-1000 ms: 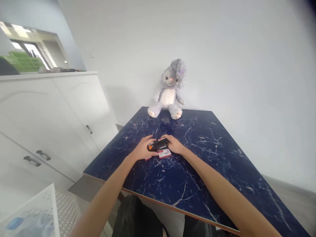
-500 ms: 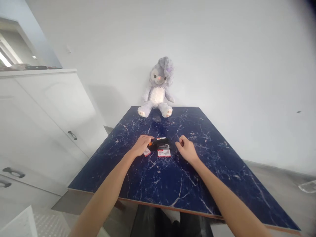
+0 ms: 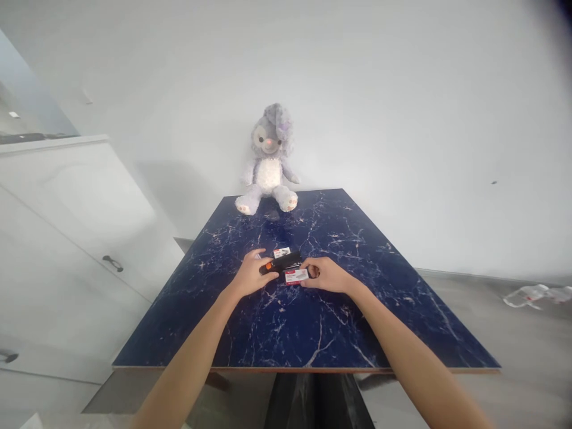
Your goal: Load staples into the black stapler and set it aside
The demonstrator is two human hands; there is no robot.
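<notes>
I have one view only, from the camera worn on my head. It sits above the near edge of the dark blue marble-patterned table (image 3: 313, 322) and faces forward and down along it, toward the white wall at the far edge, where a grey plush rabbit (image 3: 267, 161) sits. Both my forearms run up from the bottom of the frame. The view is wide: a white cabinet (image 3: 67, 226) fills its left side, grey floor its right.
</notes>
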